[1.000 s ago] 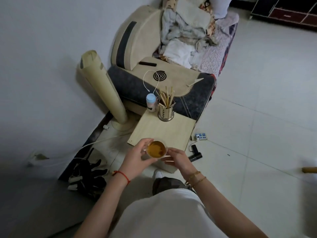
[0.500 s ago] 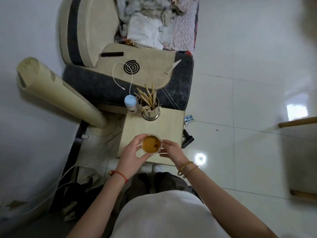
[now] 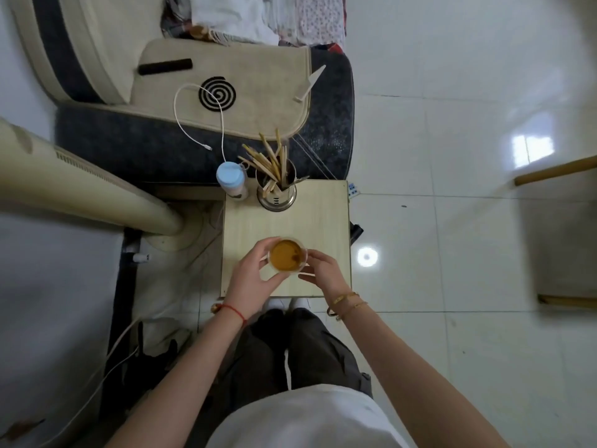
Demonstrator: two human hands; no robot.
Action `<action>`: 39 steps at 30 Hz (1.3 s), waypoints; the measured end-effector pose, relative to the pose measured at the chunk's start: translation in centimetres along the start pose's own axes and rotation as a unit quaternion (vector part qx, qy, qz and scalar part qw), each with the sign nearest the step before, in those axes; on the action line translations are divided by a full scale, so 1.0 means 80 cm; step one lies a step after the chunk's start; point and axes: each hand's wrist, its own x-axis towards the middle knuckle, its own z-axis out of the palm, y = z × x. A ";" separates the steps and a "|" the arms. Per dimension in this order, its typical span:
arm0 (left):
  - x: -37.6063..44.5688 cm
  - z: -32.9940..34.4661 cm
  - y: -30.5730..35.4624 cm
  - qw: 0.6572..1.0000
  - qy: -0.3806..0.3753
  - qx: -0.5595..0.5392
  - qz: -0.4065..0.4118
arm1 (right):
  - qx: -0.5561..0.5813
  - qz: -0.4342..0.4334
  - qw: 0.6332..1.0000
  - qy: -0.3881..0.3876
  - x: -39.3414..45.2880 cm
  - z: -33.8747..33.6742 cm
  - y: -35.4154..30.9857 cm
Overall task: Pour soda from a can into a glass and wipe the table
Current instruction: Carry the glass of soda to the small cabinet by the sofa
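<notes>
A clear glass full of amber drink stands over the near half of a small light wooden table. My left hand curls round the glass's left side, thumb at the rim. My right hand is at its right side, fingertips at the wall of the glass, fingers loosely bent. I cannot tell whether the glass rests on the table or is lifted slightly. No can or cloth is in view.
At the table's far edge stand a metal holder with chopsticks and a bottle with a blue lid. A sofa arm with a white cable lies behind. A cream tower fan leans at left. Tiled floor spreads to the right.
The camera has tilted further down, so the table sits more centrally. Both hands stay round the glass, which now lies further in from the table's near edge.
</notes>
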 end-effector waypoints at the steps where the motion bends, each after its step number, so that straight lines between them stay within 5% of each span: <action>1: 0.006 0.003 -0.006 1.000 -0.003 0.000 -0.002 | 0.002 0.001 1.000 0.002 0.010 0.000 0.004; 19: 0.102 0.092 -0.182 0.998 0.011 -0.060 -0.034 | -0.124 -0.052 0.990 0.032 0.198 -0.015 0.121; 39: 0.118 0.102 -0.237 0.997 0.005 -0.052 -0.051 | -0.165 -0.097 0.980 0.046 0.218 -0.005 0.158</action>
